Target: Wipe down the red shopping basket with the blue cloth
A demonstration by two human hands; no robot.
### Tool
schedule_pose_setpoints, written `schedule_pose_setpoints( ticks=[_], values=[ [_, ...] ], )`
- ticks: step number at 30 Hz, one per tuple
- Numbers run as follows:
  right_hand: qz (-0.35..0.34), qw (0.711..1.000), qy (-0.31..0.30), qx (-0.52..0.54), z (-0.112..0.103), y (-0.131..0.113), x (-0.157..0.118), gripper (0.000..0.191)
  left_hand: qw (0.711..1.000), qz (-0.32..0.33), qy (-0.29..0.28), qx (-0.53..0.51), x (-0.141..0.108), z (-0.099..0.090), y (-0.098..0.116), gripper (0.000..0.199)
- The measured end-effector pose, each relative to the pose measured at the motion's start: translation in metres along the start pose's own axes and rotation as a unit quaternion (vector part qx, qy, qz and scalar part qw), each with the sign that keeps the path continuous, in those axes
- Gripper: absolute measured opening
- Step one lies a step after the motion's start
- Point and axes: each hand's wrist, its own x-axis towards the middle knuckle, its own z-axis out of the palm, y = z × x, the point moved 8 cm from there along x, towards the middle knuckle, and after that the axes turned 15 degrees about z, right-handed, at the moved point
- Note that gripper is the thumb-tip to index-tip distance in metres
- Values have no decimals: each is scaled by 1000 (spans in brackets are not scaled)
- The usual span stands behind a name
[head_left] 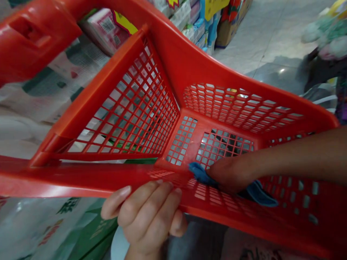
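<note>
A red plastic shopping cart basket [189, 195] with grid walls fills most of the head view. My left hand [149, 213] grips its near rim, fingers curled over the edge. Inside the basket, my right hand [233, 175] reaches down along the near wall. It is closed on a blue cloth [200, 173], which sticks out at both sides of the hand and lies against the wall. The fingertips of my right hand are hidden behind the hand itself.
Stacked packaged goods [197, 29] and a brown carton [229, 27] stand beyond the far rim. Large plastic-wrapped packs [54, 86] lie at the left. Tiled floor [260, 39] shows behind, with blurred dark and pastel items [328, 39] at the right.
</note>
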Motion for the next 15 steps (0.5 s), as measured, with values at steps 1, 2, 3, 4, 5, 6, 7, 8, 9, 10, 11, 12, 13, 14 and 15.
schedule_pose_setpoints(
  ticks=[1, 2, 3, 4, 5, 6, 7, 8, 9, 10, 11, 12, 13, 14, 15],
  values=[
    [-4, 998, -47, -43, 11, 3, 1, 26, 1000, 4, -3, 4, 0, 1, -1, 34],
    [-11, 993, -86, -78, 18, 6, 1, 31, 1000, 9, -6, 6, 0, 3, -2, 33],
    [-20, 989, -110, -96, 19, 7, -2, 33, 1000, 16, -5, 6, 0, 4, -2, 33],
    [-27, 989, -114, -92, 15, 5, -5, 33, 1000, 22, 2, 6, 0, 3, -2, 32],
    [-43, 988, -117, -88, 8, 1, -10, 30, 1000, 25, 10, 6, 0, 3, -1, 33],
    [-68, 988, -117, -79, 0, -6, -16, 26, 999, 29, 19, 6, 0, 2, -1, 33],
    [-100, 986, -114, -66, -8, -15, -22, 21, 999, 31, 24, 7, -1, 2, -1, 33],
    [-134, 984, -110, -51, -15, -24, -29, 19, 999, 34, 25, 7, -1, 2, -1, 33],
    [-159, 981, -105, -41, -19, -30, -34, 18, 999, 34, 26, 8, -1, 2, -1, 32],
    [-168, 980, -102, -45, -20, -33, -36, 17, 999, 34, 25, 8, -2, 3, -2, 32],
    [-155, 979, -108, -73, -16, -31, -36, 16, 999, 37, 26, 10, -1, 3, -2, 31],
    [-126, 977, -124, -121, -9, -25, -34, 20, 999, 38, 29, 13, -1, 3, -2, 31],
    [-94, 969, -146, -173, -1, -17, -32, 26, 999, 39, 28, 15, -1, 3, -2, 30],
    [-69, 959, -166, -220, 5, -10, -32, 33, 999, 43, 29, 17, -1, 3, -2, 30],
    [-58, 949, -179, -253, 7, -6, -33, 38, 998, 45, 28, 18, 0, 4, -1, 29]
  ],
)
